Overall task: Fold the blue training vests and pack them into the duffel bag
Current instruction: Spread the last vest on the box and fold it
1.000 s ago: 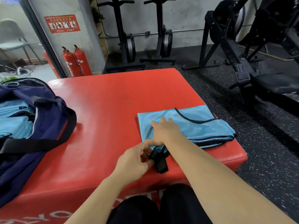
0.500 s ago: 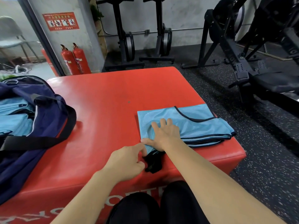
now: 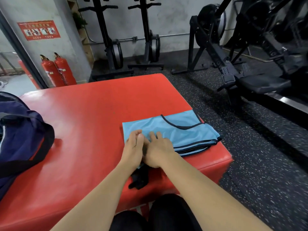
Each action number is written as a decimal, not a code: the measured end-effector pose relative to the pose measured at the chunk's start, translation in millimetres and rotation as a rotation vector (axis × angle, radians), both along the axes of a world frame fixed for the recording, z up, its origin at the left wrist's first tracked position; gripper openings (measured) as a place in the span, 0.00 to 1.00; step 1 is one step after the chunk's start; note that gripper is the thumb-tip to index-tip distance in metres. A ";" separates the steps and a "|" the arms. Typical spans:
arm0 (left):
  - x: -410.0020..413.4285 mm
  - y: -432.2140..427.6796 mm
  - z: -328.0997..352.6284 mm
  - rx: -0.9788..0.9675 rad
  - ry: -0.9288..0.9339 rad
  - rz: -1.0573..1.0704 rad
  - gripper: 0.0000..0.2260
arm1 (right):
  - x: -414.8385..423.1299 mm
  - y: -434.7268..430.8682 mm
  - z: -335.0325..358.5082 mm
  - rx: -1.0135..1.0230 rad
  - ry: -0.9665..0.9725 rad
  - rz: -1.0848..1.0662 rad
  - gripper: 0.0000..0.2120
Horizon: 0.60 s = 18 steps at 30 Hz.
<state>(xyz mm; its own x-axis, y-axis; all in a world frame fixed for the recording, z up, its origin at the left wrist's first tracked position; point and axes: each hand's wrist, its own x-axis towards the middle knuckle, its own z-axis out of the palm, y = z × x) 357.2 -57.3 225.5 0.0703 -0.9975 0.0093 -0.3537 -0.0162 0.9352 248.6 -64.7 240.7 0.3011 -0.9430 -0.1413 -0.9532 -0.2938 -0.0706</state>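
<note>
Folded light-blue training vest (image 3: 180, 129): lower centre, on red bench (image 3: 91, 114). Left hand (image 3: 133, 147) has quit the black strap (image 3: 140, 177), joining right hand (image 3: 158, 150) on vest; both flat-fingered, gripping nothing. Probably ready for navy duffel bag (image 3: 21, 130), left edge.

Our left hand (image 3: 133, 147) and right hand (image 3: 160, 150) are bare, as are both forearms (image 3: 208, 194); black trousers (image 3: 168, 214) cover our knees at bottom centre.
</note>
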 end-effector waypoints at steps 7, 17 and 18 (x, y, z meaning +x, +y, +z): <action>-1.7 -8.3 -11.1 -0.004 -0.793 -0.257 0.24 | -110.6 17.5 -12.3 -0.035 -0.084 -0.177 0.31; -12.4 -4.2 -5.9 0.144 -1.109 -0.323 0.40 | -156.3 18.7 0.4 -0.271 -0.107 -0.201 0.22; -11.5 -7.0 -5.7 0.160 -1.113 -0.327 0.38 | -144.4 21.6 3.7 -0.316 -0.166 -0.136 0.21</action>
<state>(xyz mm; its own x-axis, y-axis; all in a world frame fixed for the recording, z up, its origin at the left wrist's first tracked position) 345.7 -64.4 219.8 -0.1581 -0.9619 -0.2232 -0.9851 0.1382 0.1023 104.2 -43.1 244.4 0.1650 -0.9651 0.2033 -0.9682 -0.1978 -0.1531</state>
